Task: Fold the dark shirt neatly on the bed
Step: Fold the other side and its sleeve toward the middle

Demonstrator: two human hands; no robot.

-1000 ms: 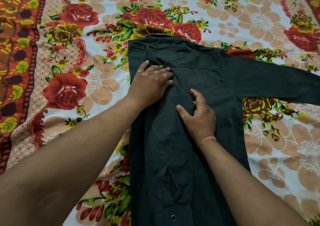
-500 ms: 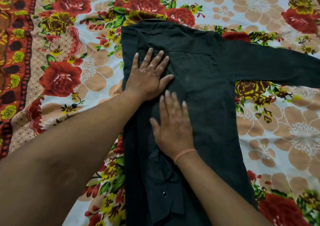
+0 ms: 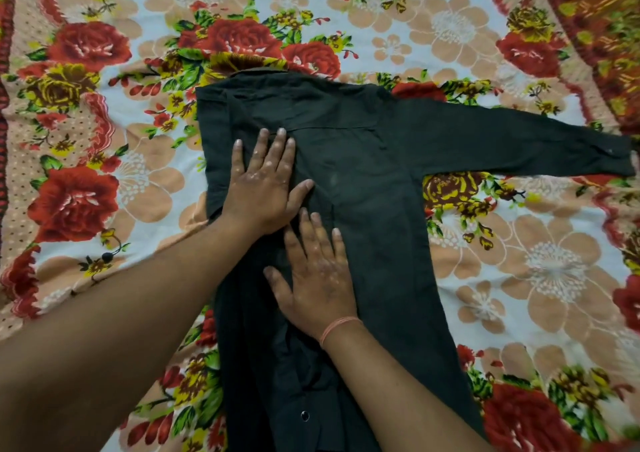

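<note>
I count two hands, one shirt. My left hand [image 3: 265,188] lies flat, fingers splayed, on the dark shirt [image 3: 367,181]; right hand [image 3: 317,275] likewise. Matte, creased cloth, mid-bed on the floral bedsheet [image 3: 104,122]; one sleeve [image 3: 519,146] reaches its right edge.

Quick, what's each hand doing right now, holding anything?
Left hand: open, flat on the shirt, holding nothing.
Right hand: open, flat on the shirt, holding nothing.

Both hands are lying flat, fingers spread — left hand [image 3: 264,188] ahead, right hand [image 3: 317,275] just behind, nearly touching.
</note>
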